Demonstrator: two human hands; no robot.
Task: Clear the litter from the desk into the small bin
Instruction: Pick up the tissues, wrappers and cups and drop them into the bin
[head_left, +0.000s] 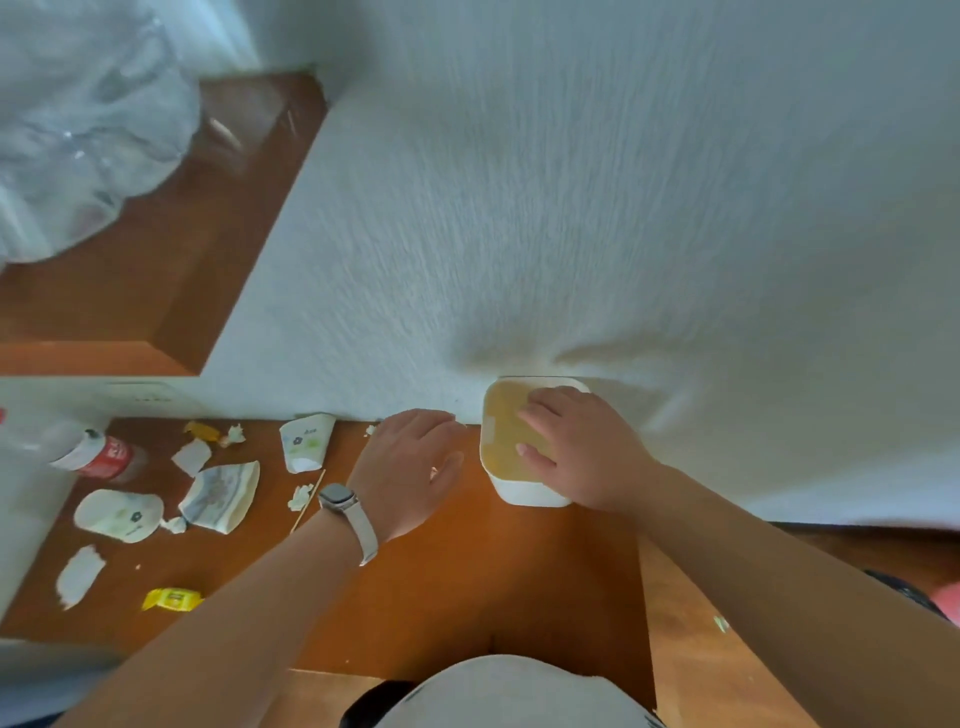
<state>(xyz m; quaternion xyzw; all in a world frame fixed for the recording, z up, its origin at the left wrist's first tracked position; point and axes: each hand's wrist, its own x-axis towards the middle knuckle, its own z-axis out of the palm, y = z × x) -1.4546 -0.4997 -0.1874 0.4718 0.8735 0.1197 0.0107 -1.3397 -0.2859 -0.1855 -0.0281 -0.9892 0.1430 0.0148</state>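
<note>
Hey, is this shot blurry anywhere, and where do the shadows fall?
Head view: motion blur streaks the wall and smears the plastic bag; the bin looks fairly sharp; soft shadows fall on the wall above it; the wide lens skews the desk edges.

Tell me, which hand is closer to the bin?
Right. The right hand lies flat on top of the bin; the left hand is over the desk, just left of it.

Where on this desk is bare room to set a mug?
Bare wood lies between the left hand and the small bin and on toward the near edge of the desk. Further left is crowded: crushed paper cups, a bottle, tissue scraps, a yellow wrapper.
</note>
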